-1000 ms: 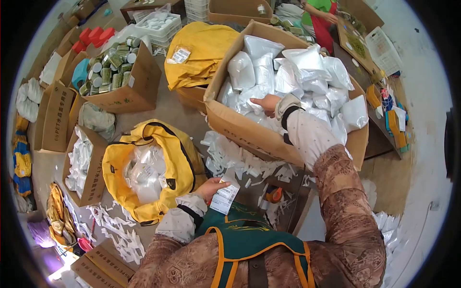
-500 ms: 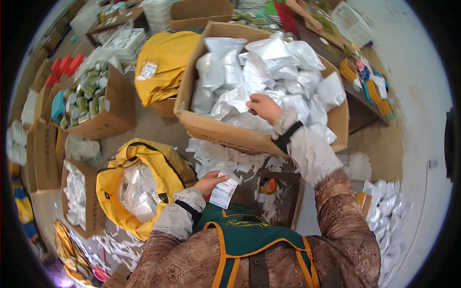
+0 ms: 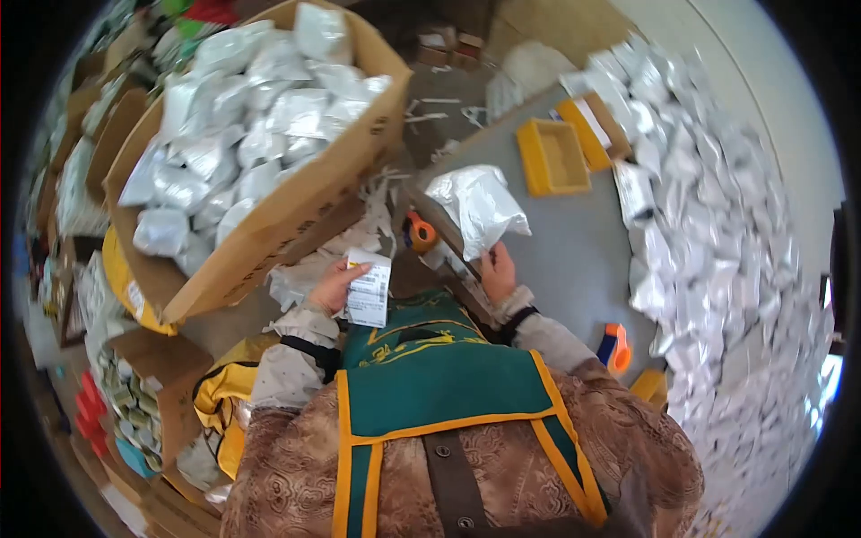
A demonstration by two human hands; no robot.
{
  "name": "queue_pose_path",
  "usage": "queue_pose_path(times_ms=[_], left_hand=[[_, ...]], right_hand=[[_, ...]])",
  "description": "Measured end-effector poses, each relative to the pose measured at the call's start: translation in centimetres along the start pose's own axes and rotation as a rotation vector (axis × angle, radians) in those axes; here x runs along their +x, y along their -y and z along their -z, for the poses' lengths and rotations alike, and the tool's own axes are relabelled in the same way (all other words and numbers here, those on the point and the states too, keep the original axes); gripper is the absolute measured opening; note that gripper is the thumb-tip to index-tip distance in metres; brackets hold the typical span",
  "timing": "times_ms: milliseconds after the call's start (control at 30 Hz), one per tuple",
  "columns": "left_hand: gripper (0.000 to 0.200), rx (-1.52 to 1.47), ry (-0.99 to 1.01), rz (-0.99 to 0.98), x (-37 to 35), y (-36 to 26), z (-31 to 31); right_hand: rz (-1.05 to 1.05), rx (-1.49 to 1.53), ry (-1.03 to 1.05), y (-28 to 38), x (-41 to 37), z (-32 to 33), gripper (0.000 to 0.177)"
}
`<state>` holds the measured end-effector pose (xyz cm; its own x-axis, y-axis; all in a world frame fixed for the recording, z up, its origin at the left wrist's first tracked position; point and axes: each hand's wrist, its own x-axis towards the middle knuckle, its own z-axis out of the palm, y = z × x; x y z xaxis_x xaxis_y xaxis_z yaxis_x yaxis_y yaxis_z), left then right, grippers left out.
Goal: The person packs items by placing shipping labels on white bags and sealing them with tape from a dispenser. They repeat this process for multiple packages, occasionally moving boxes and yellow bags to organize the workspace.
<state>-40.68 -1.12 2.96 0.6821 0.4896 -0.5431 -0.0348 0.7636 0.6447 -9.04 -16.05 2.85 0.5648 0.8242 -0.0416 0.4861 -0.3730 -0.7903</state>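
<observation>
Several red objects (image 3: pixel 90 414), well left of the bench (image 3: pixel 578 255); beside them, also left of the bench, a box of jars (image 3: pixel 134 403), green contents, pale lids; then a yellow sack (image 3: pixel 224 394), partly hidden by the left sleeve (image 3: pixel 282 372). Large brown carton (image 3: pixel 309 215), printed on its side, left of the bench; it is heaped to the rim with white bags (image 3: pixel 260 117). Left hand (image 3: pixel 332 287), left of the bench; grip holding a printed label (image 3: pixel 368 294), thumb over its top edge, print facing the wearer; label likewise left of the bench. Orange roll (image 3: pixel 419 233), just off the bench's left edge. Glossy white pouch (image 3: pixel 477 208), over the bench's left edge; whether it rests there or hangs above, cannot tell. Right hand (image 3: pixel 499 276), at the same edge; grip narrow, holding the pouch by its lower corner. Open yellow tray (image 3: pixel 552 161), on the bench toward its far end; yellow box (image 3: pixel 592 130) just beside it. Orange-and-blue tape dispenser (image 3: pixel 615 350), on the bench's near right part; big heap of silvery packets (image 3: pixel 700 233), along the bench's right side.
</observation>
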Motion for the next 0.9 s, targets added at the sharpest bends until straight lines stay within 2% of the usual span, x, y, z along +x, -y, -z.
queue_pose_path(times_ms=[100,200,233,267,333,433,533,567,600,633,667,733,833,900], left_hand=[[0.028,0.071,0.032,0.064,2.3,-1.0,-3.4],[0.030,0.101,0.056,0.027,4.4,-1.7,-6.7],[0.033,0.129,0.064,0.029,4.6,-2.4,-8.2],[0.033,0.145,0.065,0.063,5.1,-2.7,-9.3],[0.033,0.171,0.064,0.115,6.2,-3.1,-11.1],[0.036,0.234,0.107,0.169,7.8,-3.3,-13.2],[0.041,0.122,0.158,0.208,8.9,-3.2,-14.1],[0.042,0.055,0.157,0.195,8.9,-2.8,-14.6],[0.042,-0.013,0.153,0.185,8.7,-2.5,-14.5],[0.039,0.108,0.234,0.235,9.3,-2.2,-13.5],[0.039,0.221,0.221,0.148,8.5,-2.6,-14.6],[0.045,0.307,0.250,0.067,7.5,-2.7,-14.8],[0.046,0.235,0.246,-0.029,6.9,-2.8,-14.6],[0.052,0.262,0.281,-0.027,6.4,-3.6,-14.5]], right_hand=[[0.003,-0.001,-0.162,-5.6,-0.8,-1.3,0.021],[-0.207,-0.002,0.009,-2.0,-0.6,1.0,0.030],[-0.386,0.182,0.174,-2.1,-0.6,1.4,0.035],[-0.301,0.170,0.200,-2.1,-1.1,1.7,0.034],[-0.115,0.138,0.255,3.1,-1.6,4.1,0.033],[0.211,0.265,0.036,7.5,0.0,3.6,0.027],[0.172,0.311,0.235,6.1,2.5,3.0,0.022],[0.099,0.282,0.224,5.7,3.3,3.0,0.019],[0.037,0.342,0.111,4.7,3.8,2.6,0.018],[-0.030,0.396,0.051,4.3,4.9,3.0,0.018],[-0.096,0.450,-0.006,3.9,6.0,3.5,0.017],[-0.053,0.429,-0.027,4.7,7.7,5.1,0.019],[-0.083,0.445,-0.022,5.2,9.7,5.4,0.021],[-0.014,0.398,-0.030,5.8,10.2,5.4,0.021]])
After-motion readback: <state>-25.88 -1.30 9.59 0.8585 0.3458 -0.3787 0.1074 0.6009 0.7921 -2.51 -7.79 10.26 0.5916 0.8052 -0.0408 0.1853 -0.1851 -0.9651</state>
